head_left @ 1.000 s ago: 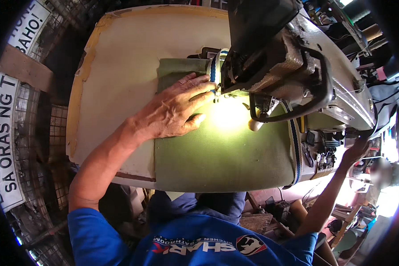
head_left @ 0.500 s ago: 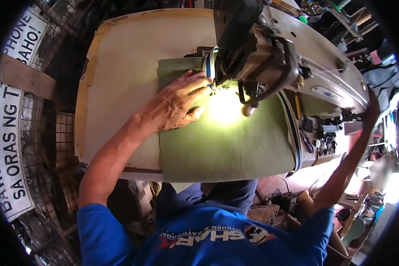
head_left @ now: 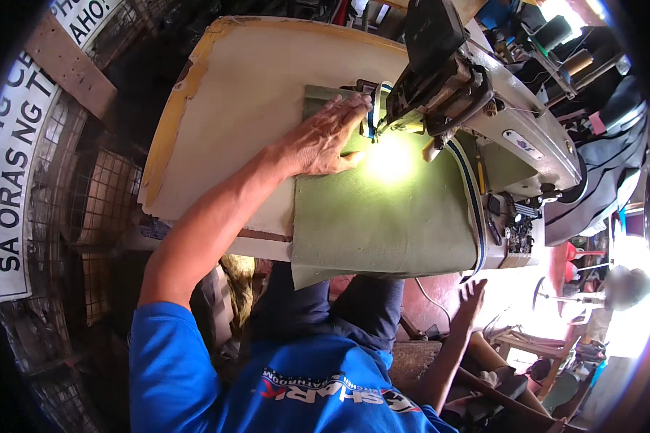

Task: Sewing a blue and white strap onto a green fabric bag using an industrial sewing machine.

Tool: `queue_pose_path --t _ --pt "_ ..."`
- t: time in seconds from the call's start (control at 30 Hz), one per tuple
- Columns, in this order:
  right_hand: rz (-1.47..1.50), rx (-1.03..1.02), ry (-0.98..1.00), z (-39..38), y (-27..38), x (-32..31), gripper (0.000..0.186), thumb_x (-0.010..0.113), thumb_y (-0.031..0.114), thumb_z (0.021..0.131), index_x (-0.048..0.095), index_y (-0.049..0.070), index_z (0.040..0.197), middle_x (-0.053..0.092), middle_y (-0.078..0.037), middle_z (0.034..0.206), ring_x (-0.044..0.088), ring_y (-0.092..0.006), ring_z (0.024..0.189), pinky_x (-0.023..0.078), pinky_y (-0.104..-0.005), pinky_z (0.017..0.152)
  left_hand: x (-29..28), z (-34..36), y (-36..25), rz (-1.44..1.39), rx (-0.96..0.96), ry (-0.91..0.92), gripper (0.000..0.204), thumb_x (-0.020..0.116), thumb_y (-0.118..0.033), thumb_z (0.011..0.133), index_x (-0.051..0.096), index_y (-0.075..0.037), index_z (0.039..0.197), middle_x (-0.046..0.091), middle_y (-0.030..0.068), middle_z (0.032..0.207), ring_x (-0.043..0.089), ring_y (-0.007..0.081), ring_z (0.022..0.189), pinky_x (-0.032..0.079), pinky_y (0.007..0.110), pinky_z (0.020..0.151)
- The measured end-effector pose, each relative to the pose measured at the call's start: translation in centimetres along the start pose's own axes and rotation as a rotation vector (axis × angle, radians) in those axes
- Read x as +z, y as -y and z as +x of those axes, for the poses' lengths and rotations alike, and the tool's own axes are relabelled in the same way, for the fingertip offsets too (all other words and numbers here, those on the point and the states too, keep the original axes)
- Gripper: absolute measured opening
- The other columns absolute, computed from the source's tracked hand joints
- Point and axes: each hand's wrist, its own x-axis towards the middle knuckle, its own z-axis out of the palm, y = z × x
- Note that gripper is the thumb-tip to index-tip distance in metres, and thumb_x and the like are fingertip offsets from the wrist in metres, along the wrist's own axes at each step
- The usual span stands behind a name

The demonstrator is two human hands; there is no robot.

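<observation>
My left hand (head_left: pixel 334 137) lies on a green sheet of fabric (head_left: pixel 368 231) on the sewing table, left of the needle. Its fingers stretch toward a white-and-blue striped strap (head_left: pixel 372 119) and touch its edge, with the thumb spread apart. The strap passes under the presser foot of a sewing machine (head_left: pixel 455 94); another stretch of it (head_left: pixel 477 209) runs down the fabric's right side. A dark buckle-like piece (head_left: pixel 366 86) sits by my fingertips. Below the table's front edge, my right hand (head_left: pixel 471 299) is raised with fingers extended, holding nothing.
A bright lamp spot lights the fabric by the needle. The pale table top (head_left: pixel 245 94) extends left. Small tools and metal parts (head_left: pixel 516 227) lie on its right, below the machine's handwheel (head_left: pixel 576 177). A wire grille (head_left: pixel 108 209) stands at left.
My right hand has come away from the handwheel end of the machine down to the table's front edge. My left hand has shifted a little farther along the strap. The view has turned.
</observation>
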Motion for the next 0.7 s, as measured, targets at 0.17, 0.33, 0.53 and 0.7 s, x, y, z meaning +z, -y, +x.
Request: queue_pose_path --t 0.17,0.33,0.53,0.7 --pt "0.286 0.144 0.353 -4.9 2.7 6.9 0.06 0.05 0.043 0.102 0.04 0.001 0.144 0.048 -0.02 0.138 0.046 -0.0311 0.129 0.039 -0.0449 0.108 -0.4 0.2 -0.1 0.034 -0.057 0.082 0.086 0.065 -0.04 0.09 0.021 -0.001 0.152 0.03 0.0234 0.154 0.028 0.0337 0.145 0.02 0.044 0.123" --pt "-0.383 -0.236 0.013 -10.0 8.1 8.2 0.039 0.067 0.026 0.093 0.06 -0.005 0.115 0.067 -0.019 0.112 0.064 -0.0245 0.1 0.051 -0.0366 0.086 -0.8 0.3 -0.1 -0.017 -0.058 0.101 0.08 0.065 -0.039 0.09 0.028 0.001 0.148 0.036 0.0272 0.149 0.033 0.037 0.142 0.023 0.045 0.122" --pt "-0.994 -1.072 -0.045 -7.2 16.7 13.8 0.037 0.061 0.013 0.092 0.06 0.007 0.129 0.066 -0.021 0.113 0.067 -0.034 0.094 0.054 -0.0401 0.079 -0.5 0.0 -2.9 0.161 -0.192 0.165 0.075 0.063 -0.046 0.088 0.041 0.002 0.142 0.037 0.0242 0.15 0.034 0.0383 0.141 0.024 0.048 0.119" --pt "-1.606 -1.312 0.183 3.4 22.5 26.6 0.046 0.055 0.014 0.091 0.05 0.012 0.136 0.063 -0.019 0.12 0.063 -0.0387 0.101 0.053 -0.0446 0.082 -0.7 -0.5 -9.4 0.292 -0.335 0.181 0.075 0.064 -0.05 0.086 0.047 0.003 0.135 0.046 0.023 0.137 0.043 0.0376 0.128 0.034 0.048 0.109"
